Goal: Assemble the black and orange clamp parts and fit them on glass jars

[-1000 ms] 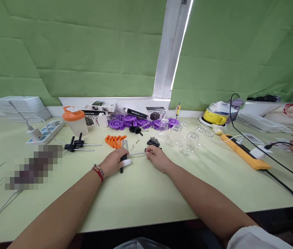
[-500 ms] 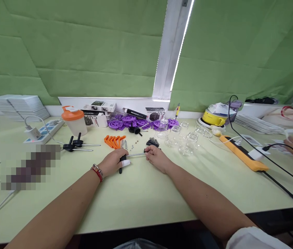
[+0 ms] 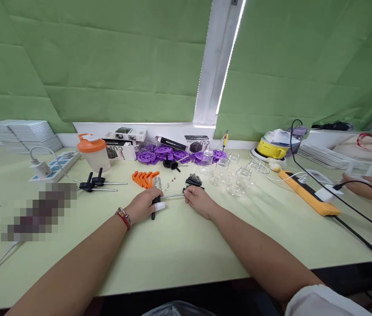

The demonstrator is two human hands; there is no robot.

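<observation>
My left hand is closed around the black plastic end of a metal rod, which lies level just above the table. One finger has a white wrap. At the rod's other end, the fingertips of my right hand pinch a small black piece, mostly hidden by the fingers. Just behind that hand are small black parts. Orange angled pieces, metal screws and tiny bits of hardware lie beyond my left hand. Two similar black-ended rods rest to the left.
Purple round parts lie at the back before printed boxes. Glass vessels stand right of centre. A shaker cup and white power strip are left. Right are an orange power strip, cables and another person's hands.
My hands and the rod stay almost in place. At the far right, the other person's hands have shifted, and a white frame-like object shows where a white card was held.
</observation>
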